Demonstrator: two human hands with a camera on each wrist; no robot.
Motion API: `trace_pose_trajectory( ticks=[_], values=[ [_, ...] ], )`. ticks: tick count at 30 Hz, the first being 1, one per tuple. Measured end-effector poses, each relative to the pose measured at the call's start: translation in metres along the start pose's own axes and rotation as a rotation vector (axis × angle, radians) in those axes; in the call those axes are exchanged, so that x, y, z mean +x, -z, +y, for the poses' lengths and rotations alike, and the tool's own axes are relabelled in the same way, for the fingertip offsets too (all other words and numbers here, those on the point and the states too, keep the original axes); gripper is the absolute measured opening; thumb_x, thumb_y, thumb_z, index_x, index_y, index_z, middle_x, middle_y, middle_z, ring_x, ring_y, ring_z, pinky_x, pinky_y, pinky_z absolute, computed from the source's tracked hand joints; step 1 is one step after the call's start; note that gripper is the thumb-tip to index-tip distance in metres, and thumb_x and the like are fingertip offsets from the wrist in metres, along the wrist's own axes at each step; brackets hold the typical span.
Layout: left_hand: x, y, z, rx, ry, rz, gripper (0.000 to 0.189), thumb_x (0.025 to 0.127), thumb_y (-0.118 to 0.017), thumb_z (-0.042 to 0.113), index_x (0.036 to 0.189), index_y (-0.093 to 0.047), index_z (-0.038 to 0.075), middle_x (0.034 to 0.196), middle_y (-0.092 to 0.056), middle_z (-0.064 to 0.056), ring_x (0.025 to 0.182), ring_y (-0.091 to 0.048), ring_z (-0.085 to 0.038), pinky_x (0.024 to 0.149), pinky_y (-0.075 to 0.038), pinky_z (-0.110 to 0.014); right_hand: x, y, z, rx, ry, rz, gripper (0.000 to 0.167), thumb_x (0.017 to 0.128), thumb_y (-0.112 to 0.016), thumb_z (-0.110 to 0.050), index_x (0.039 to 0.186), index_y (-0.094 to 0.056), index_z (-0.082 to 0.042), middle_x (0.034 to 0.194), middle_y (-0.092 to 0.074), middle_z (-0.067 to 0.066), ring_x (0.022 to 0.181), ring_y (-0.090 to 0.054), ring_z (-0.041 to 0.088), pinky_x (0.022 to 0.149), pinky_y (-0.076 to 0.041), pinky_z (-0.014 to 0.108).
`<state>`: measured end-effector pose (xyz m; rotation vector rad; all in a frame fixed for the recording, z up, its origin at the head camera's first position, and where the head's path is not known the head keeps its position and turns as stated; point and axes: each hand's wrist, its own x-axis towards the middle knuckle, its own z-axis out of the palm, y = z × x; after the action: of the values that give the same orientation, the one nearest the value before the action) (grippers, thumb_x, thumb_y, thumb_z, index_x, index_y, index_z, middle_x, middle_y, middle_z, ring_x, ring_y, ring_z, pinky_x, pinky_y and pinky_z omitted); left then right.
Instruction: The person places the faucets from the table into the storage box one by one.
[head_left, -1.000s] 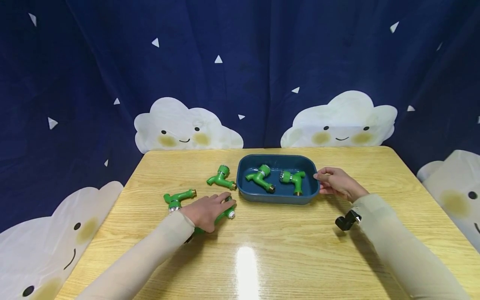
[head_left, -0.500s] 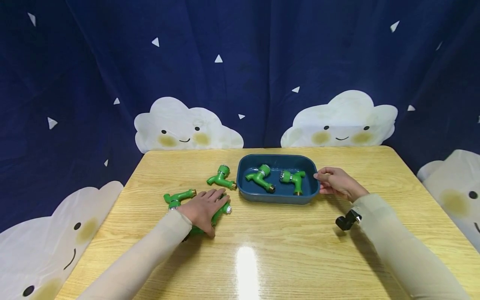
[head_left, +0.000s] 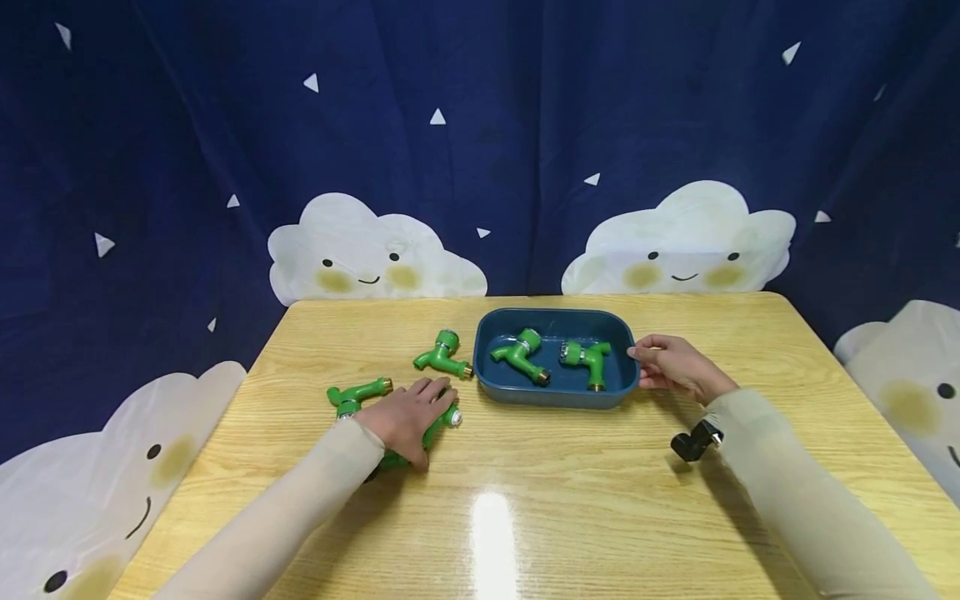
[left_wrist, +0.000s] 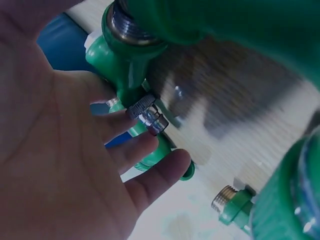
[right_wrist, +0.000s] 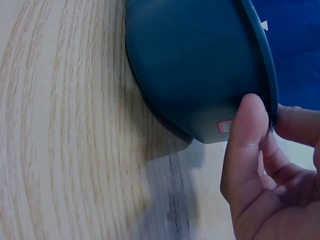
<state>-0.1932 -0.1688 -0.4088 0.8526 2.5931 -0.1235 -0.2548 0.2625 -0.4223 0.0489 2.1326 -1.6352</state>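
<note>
The setting is presenting as a screened-off work station; the type of building is not showing. A navy curtain (head_left: pixel 487 100) is enclosing the worktop (head_left: pixel 615 500) at the rear and both sides and is concealing the room beyond. Smiling white clouds (head_left: pixel 360 242) and small white triangles (head_left: pixel 437 118) are decorating the fabric, giving a nursery-like pattern. The worktop is showing pale wood grain and is reflecting a bright patch of light (head_left: pixel 493 542). A black device (head_left: pixel 690 446) is sitting at the right cuff (head_left: pixel 738 417), suggesting an instrumented setup.

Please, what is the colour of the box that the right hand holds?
The box is dark blue, slightly greenish; the head view shows it best.
</note>
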Motion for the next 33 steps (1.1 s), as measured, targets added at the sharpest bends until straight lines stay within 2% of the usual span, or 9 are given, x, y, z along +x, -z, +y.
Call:
trace_pose_trajectory(
  ticks=[3,7,11,14,18,22,24,28,33],
  values=[
    [0.001,0.000,0.001,0.012,0.013,-0.003,0.111,0.072,-0.086,0.042,0.157,-0.023,0.011,0.165,-0.019,-0.013,0.152,-0.022,-0.034,0.114,-0.037,-0.054,0.000,0.000,0.000,-0.003,-0.004,0.006,0.031,0.104,-0.050,-0.026,0.120,-0.048,0.001,0.079,-0.058,-0.006,0.068,-0.060,0.003,0.067,-0.058,0.021],
    [0.004,0.000,0.003,0.011,0.064,-0.001,0.111,0.075,-0.083,0.048,0.158,-0.021,0.010,0.165,-0.018,-0.012,0.152,-0.021,-0.033,0.116,-0.034,-0.053,0.001,0.001,0.001,0.003,-0.008,0.008,0.029,0.104,-0.050,-0.026,0.119,-0.048,0.000,0.079,-0.058,-0.006,0.068,-0.060,0.003,0.067,-0.058,0.021],
    [0.008,-0.003,0.002,-0.012,0.103,0.034,0.107,0.078,-0.078,0.055,0.158,-0.023,0.009,0.164,-0.022,-0.012,0.149,-0.026,-0.034,0.115,-0.034,-0.054,0.002,0.001,0.002,0.018,-0.008,0.009,0.027,0.104,-0.051,-0.025,0.117,-0.048,-0.001,0.078,-0.058,-0.006,0.067,-0.060,0.003,0.066,-0.058,0.021],
    [0.010,-0.005,0.000,-0.039,0.108,0.066,0.106,0.077,-0.076,0.059,0.157,-0.027,0.009,0.162,-0.026,-0.013,0.147,-0.029,-0.035,0.114,-0.035,-0.057,0.002,0.001,0.002,0.023,-0.006,0.007,0.028,0.104,-0.050,-0.025,0.117,-0.048,0.000,0.077,-0.058,-0.006,0.067,-0.060,0.003,0.066,-0.058,0.021],
    [0.008,-0.007,-0.006,-0.074,0.069,0.072,0.109,0.075,-0.078,0.060,0.158,-0.026,0.012,0.164,-0.023,-0.012,0.150,-0.025,-0.035,0.117,-0.030,-0.058,0.002,0.000,0.002,0.020,-0.003,0.004,0.030,0.104,-0.050,-0.025,0.118,-0.048,0.001,0.078,-0.059,-0.005,0.067,-0.060,0.004,0.066,-0.058,0.021],
    [0.004,-0.006,-0.012,-0.103,0.002,0.046,0.111,0.074,-0.082,0.052,0.160,-0.020,0.016,0.167,-0.013,-0.010,0.154,-0.017,-0.033,0.122,-0.023,-0.055,0.001,0.000,0.001,0.021,-0.005,0.000,0.030,0.104,-0.050,-0.024,0.119,-0.047,0.002,0.078,-0.059,-0.004,0.066,-0.059,0.004,0.066,-0.058,0.021],
    [0.004,-0.005,-0.014,-0.120,-0.027,0.039,0.110,0.075,-0.084,0.046,0.160,-0.021,0.017,0.168,-0.011,-0.010,0.155,-0.016,-0.035,0.122,-0.023,-0.056,0.000,-0.001,0.001,0.024,-0.004,-0.001,0.030,0.104,-0.050,-0.023,0.120,-0.047,0.003,0.078,-0.059,-0.004,0.066,-0.059,0.004,0.065,-0.058,0.021],
    [0.005,-0.002,-0.014,-0.117,-0.057,0.039,0.103,0.075,-0.085,0.039,0.158,-0.027,0.018,0.165,-0.018,-0.011,0.152,-0.021,-0.036,0.117,-0.032,-0.057,0.000,0.000,0.000,0.025,-0.002,-0.006,0.030,0.104,-0.050,-0.024,0.119,-0.047,0.002,0.077,-0.059,-0.005,0.067,-0.059,0.004,0.065,-0.058,0.021],
    [0.007,0.000,-0.011,-0.081,-0.038,0.080,0.097,0.076,-0.082,0.050,0.154,-0.036,0.016,0.159,-0.031,-0.014,0.145,-0.034,-0.037,0.108,-0.043,-0.055,0.001,0.000,0.001,0.019,0.003,-0.008,0.029,0.104,-0.050,-0.024,0.117,-0.048,0.001,0.077,-0.059,-0.005,0.066,-0.060,0.004,0.066,-0.058,0.021]
  ],
)
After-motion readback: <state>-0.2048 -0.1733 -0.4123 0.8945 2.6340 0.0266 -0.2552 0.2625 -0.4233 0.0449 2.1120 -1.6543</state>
